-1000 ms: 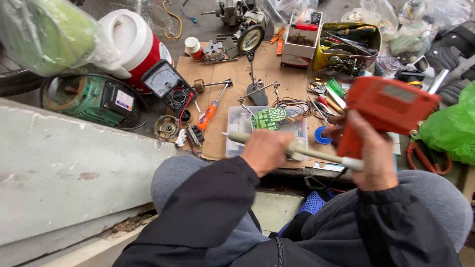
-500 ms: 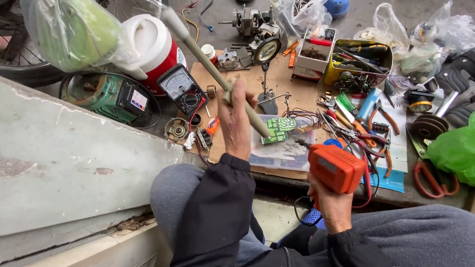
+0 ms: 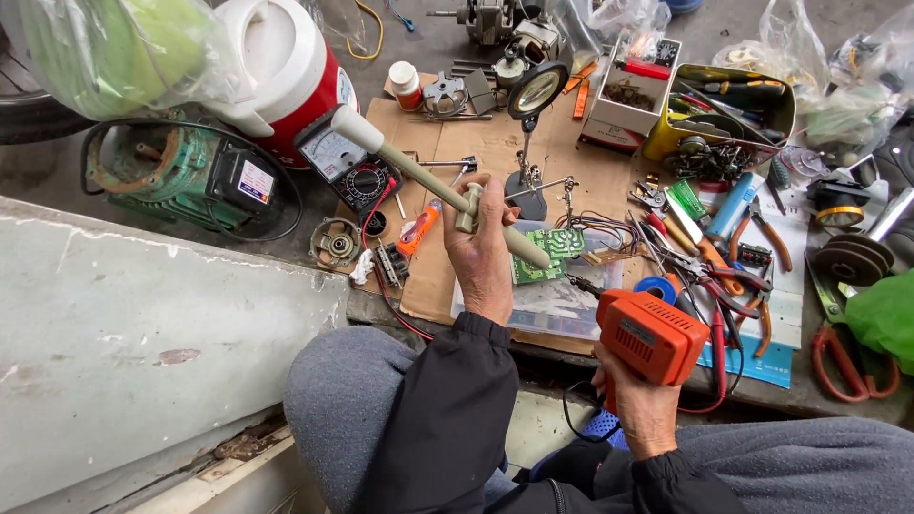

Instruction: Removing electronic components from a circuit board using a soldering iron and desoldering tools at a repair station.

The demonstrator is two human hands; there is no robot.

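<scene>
Head view looks down on a cluttered tabletop covered with brown cardboard. The left hand is closed around a long beige desoldering pump, gripping it near the middle; the pump runs diagonally, its rounded plunger end up and to the left over a multimeter, its narrow tip down and to the right, just over a green circuit board. The board lies on a clear plastic box near the tabletop's front edge. The right hand is wrapped around the grip of an orange soldering gun, held low at the front edge, with its dark tip pointing up-left toward the board; tip and board look apart.

Behind the board stands a helping-hands stand with a magnifier. To the right lie pliers and cutters with red and orange handles, a roll of blue tape and a yellow tray of tools. To the left sit a green electric motor and a red-and-white jug.
</scene>
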